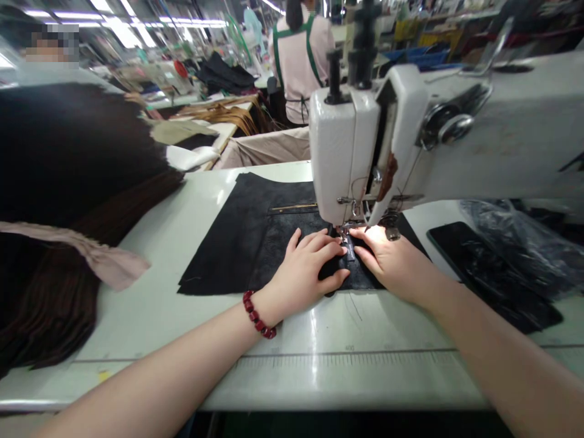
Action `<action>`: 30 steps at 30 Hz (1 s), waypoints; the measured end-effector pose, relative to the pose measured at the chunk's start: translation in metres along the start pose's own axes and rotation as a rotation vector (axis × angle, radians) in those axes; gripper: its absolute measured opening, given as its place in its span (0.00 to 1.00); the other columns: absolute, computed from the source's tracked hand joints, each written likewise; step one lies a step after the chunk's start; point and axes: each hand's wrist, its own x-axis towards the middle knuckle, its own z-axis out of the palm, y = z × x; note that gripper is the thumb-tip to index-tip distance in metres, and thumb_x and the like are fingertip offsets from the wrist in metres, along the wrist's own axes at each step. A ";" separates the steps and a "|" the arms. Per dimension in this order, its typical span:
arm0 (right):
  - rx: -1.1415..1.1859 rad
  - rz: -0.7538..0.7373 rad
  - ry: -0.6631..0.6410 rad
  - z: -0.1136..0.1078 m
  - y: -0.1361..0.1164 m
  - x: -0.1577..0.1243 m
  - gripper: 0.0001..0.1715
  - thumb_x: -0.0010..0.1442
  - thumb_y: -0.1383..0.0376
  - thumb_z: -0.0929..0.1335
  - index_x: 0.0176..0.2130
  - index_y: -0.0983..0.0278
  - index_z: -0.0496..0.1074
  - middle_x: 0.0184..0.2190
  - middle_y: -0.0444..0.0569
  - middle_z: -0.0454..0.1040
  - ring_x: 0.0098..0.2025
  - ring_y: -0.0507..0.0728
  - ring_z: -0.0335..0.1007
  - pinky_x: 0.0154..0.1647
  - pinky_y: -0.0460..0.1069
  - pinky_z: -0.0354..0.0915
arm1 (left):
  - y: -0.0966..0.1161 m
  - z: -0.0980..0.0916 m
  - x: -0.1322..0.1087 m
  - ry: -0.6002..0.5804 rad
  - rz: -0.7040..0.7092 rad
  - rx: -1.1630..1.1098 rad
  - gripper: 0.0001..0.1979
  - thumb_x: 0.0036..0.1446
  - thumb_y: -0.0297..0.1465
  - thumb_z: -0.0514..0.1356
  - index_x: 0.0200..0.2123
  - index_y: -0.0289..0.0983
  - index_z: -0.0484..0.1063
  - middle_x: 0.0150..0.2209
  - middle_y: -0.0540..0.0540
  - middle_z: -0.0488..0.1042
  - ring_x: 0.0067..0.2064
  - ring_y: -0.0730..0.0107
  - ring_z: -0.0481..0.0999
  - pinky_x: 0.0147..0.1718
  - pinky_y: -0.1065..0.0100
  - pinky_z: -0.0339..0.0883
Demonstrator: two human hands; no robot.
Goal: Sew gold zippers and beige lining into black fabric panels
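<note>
Left hand [310,267] flat on black panel [228,243], fingers narrow together, pressing, no grip. Right hand [387,261] same, just right of presser foot [345,236]. Panel under both palms, foot between hands. Even pressure both sides: sound control.

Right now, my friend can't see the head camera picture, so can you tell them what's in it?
The left hand and right hand press a black panel flat where it goes under a white sewing machine. The left wrist wears a red bead bracelet, and a gold zipper runs along the panel.
</note>
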 end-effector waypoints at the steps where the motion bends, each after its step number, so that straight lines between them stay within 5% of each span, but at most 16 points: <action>1: 0.002 0.002 -0.001 0.000 0.000 0.000 0.21 0.69 0.61 0.60 0.56 0.65 0.68 0.51 0.55 0.73 0.53 0.61 0.68 0.56 0.58 0.64 | 0.000 0.000 0.000 0.000 0.000 -0.001 0.15 0.62 0.41 0.60 0.50 0.45 0.69 0.57 0.48 0.69 0.65 0.58 0.59 0.66 0.39 0.37; 30: 0.166 -0.190 -0.069 -0.018 0.001 -0.010 0.17 0.63 0.72 0.62 0.48 0.60 0.74 0.49 0.46 0.76 0.51 0.56 0.69 0.55 0.54 0.64 | -0.002 0.001 0.003 0.037 0.025 -0.003 0.14 0.62 0.40 0.60 0.50 0.46 0.69 0.56 0.48 0.69 0.62 0.59 0.63 0.65 0.40 0.40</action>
